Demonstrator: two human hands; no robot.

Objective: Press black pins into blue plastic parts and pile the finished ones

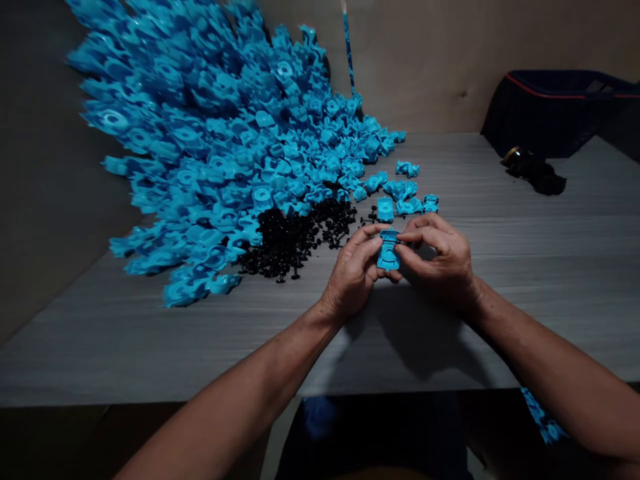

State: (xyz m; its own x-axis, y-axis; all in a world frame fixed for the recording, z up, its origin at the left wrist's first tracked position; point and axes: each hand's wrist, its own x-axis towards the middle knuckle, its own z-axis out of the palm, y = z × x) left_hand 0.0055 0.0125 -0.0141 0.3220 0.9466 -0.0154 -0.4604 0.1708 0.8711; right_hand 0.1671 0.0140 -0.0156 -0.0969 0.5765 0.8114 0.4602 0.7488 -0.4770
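My left hand [356, 270] is closed around a small blue plastic toy car body [389, 252], holding it by its left edge and from beneath, a round recess facing up. From the right, my right hand [437, 257] pinches with thumb and forefinger at the car body's upper right edge. Something small and dark shows at those fingertips, mostly hidden. Just beyond the hands lie another blue car body [385, 209] and a blue car with dark parts on it [431, 203]. Black wheel axles [290, 243] lie heaped to the left of my hands.
A tall heap of blue car bodies [220, 153] fills the table's back left, against the wall. A dark bin with a red rim [540, 113] stands at the back right, a black bundle [540, 175] before it. The grey table's front edge [200, 397] runs below my forearms.
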